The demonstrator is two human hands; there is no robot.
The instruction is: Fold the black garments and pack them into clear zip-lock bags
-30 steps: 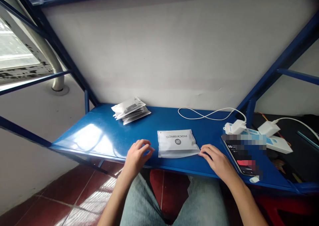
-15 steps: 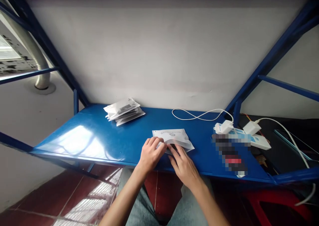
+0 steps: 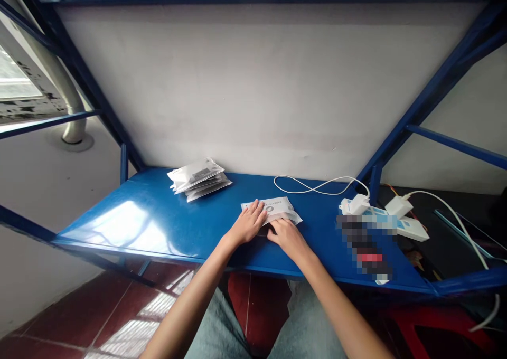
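Left fingers (image 3: 256, 213), earlier curled, now flat on the pouch (image 3: 279, 202); right fingers (image 3: 280, 225) at its edge, hold unclear

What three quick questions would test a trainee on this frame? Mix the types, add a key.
1. Which hand covers part of the lettering on the printed bag?
2. True or false: the stack of bags touches the power strip.
3. How does the white cable lie on the blue tabletop? A) in one straight line B) crossing over itself C) wound around the stack of bags

Key: 1. left hand; 2. false; 3. B
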